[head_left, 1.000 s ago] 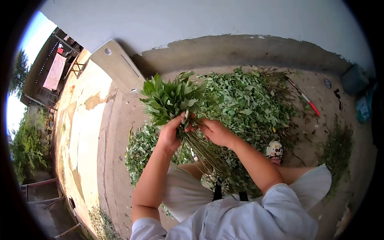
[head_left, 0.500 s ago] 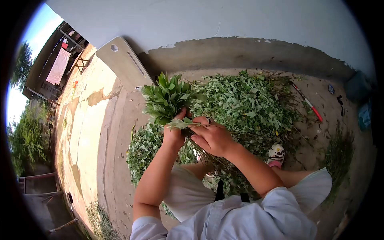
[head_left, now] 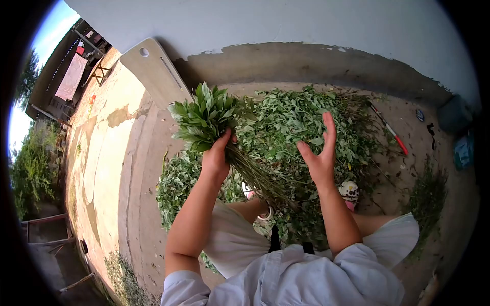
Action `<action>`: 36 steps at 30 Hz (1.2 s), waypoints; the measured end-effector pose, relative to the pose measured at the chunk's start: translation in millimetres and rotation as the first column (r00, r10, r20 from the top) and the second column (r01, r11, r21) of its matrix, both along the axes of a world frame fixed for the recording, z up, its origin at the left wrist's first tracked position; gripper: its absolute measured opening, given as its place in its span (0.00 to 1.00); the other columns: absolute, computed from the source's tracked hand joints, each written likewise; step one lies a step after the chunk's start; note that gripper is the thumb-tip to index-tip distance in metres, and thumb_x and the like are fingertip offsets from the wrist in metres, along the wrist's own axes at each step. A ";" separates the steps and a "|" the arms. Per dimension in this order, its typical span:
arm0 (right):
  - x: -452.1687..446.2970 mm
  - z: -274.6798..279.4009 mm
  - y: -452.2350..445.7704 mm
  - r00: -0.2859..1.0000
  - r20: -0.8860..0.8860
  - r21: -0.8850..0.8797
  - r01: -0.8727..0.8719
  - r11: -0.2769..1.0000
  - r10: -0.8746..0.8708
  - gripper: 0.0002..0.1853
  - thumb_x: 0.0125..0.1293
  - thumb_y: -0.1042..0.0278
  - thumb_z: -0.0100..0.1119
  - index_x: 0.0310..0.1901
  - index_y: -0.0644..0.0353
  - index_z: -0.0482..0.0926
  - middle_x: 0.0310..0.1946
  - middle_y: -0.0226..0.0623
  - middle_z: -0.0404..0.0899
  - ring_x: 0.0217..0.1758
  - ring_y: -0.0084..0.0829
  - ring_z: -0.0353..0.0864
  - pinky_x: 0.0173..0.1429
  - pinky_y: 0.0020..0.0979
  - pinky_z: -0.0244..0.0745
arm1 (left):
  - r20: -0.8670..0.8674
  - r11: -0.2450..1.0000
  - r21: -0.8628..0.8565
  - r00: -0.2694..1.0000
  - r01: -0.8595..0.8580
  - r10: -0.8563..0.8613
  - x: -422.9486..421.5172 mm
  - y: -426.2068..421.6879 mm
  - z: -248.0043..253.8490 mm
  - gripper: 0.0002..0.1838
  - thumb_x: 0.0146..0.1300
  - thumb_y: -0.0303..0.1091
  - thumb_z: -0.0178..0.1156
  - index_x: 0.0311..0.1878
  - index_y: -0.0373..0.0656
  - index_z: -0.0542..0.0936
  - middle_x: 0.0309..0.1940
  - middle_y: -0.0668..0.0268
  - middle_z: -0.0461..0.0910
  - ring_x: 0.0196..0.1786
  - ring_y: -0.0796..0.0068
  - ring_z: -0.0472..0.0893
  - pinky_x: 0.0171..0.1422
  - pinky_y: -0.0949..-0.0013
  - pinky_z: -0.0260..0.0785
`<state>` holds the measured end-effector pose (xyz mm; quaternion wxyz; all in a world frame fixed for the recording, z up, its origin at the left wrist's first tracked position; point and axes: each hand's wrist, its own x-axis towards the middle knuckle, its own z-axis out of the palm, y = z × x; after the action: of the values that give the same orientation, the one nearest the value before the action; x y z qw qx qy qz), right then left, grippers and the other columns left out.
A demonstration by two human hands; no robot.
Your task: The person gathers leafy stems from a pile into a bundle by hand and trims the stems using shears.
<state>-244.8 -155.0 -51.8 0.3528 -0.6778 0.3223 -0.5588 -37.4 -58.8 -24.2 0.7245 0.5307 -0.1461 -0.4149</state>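
Observation:
My left hand is closed around a bunch of leafy stems. The leaves fan out above the fist, and the long thin stems trail down to the right over my lap. To the right, my right hand is empty, its thumb and fingers spread apart. It hovers at the near side of a large heap of cut green plants on the ground. A second heap of the same leaves lies to the left, partly hidden behind my left forearm.
A pale board with a hole leans at the wall. A red-and-white handled tool lies right of the heap. Farther right are dark containers and thin-leaved plants. My shoe stands by the heap.
My right hand has left the bunch, moved right and opened; the loose leafy sprig it handled no longer shows separately. My left hand keeps the bunch, shifted slightly left and up.

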 end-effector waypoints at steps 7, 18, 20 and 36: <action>45.3 -48.8 -6.2 0.753 -0.227 0.554 -0.422 0.717 0.618 0.33 0.59 0.58 0.54 0.62 0.62 0.54 0.54 0.47 0.66 0.59 0.39 0.64 0.61 0.37 0.58 | -0.030 0.996 0.086 0.999 0.040 -0.037 -11.7 -1.8 9.0 0.06 0.58 0.30 0.55 0.39 0.45 0.72 0.26 0.70 0.73 0.28 0.79 0.70 0.30 0.74 0.62; -129.7 -139.9 -127.5 0.604 0.346 0.891 0.028 0.453 -0.718 0.17 0.69 0.53 0.33 0.23 0.52 0.55 0.15 0.22 0.45 0.14 0.20 0.41 0.17 0.28 0.40 | -0.123 0.976 -0.047 0.971 -0.214 0.207 43.1 15.0 -19.6 0.07 0.57 0.32 0.56 0.39 0.47 0.71 0.25 0.72 0.69 0.26 0.80 0.68 0.30 0.75 0.63; -133.7 -132.2 -129.0 0.618 0.252 0.890 0.153 0.429 -0.745 0.17 0.69 0.53 0.33 0.24 0.52 0.55 0.15 0.22 0.46 0.14 0.21 0.41 0.17 0.29 0.40 | -0.099 0.972 -0.039 0.969 -0.231 0.227 29.6 10.6 -12.0 0.09 0.56 0.28 0.57 0.40 0.46 0.72 0.29 0.73 0.71 0.28 0.80 0.69 0.31 0.76 0.63; -26.6 -19.3 -78.0 0.989 0.111 0.383 -0.131 0.914 0.095 0.14 0.68 0.57 0.32 0.32 0.57 0.62 0.22 0.26 0.58 0.22 0.20 0.54 0.26 0.23 0.52 | 0.103 0.990 0.007 0.985 -0.139 0.137 8.0 -5.0 -0.3 0.09 0.55 0.34 0.60 0.37 0.48 0.72 0.27 0.74 0.70 0.28 0.82 0.69 0.29 0.75 0.63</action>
<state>-271.3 -233.0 -71.1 0.5263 -0.5855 0.3710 -0.4925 -29.4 -63.8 -24.5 0.7393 0.5653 -0.1428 -0.3370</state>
